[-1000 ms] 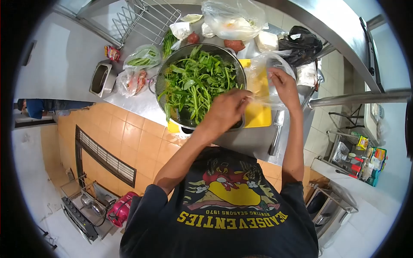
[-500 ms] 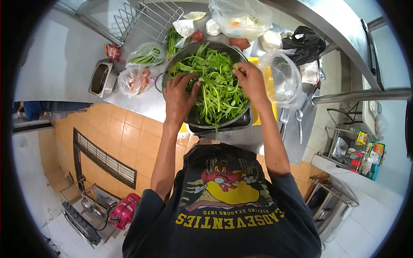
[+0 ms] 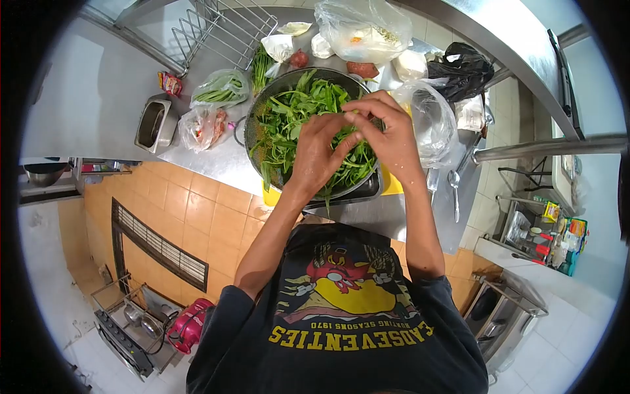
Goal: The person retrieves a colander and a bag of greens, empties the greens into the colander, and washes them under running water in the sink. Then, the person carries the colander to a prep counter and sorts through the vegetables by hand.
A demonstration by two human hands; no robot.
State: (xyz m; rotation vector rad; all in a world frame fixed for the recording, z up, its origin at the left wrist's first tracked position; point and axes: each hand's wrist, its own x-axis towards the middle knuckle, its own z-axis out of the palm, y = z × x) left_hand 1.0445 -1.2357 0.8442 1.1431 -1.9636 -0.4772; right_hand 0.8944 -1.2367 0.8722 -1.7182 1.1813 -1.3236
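Note:
A large perforated metal colander [image 3: 258, 150] holds a heap of long-stemmed leafy greens [image 3: 292, 108]. Over the heap my two hands meet at the fingertips. My right hand [image 3: 388, 134] is closed in a pinch, with a small bit of green stem showing at its fingertips. Beside it, my left hand [image 3: 320, 150] has its fingers bent in toward the same spot. What the left fingers grip is hidden behind the knuckles. Some stems hang over the colander's near rim.
Around the colander lie a bag of green beans [image 3: 223, 88], a bag of reddish food [image 3: 205, 128], a red onion [image 3: 298, 59], a clear plastic bag [image 3: 433, 125] and a black bag [image 3: 462, 69]. A spoon [image 3: 455, 190] lies right. A wire rack [image 3: 223, 33] stands behind.
My left hand has moved right across the greens to meet my right hand. Both hands were apart before, the right one pinching at the heap's right side.

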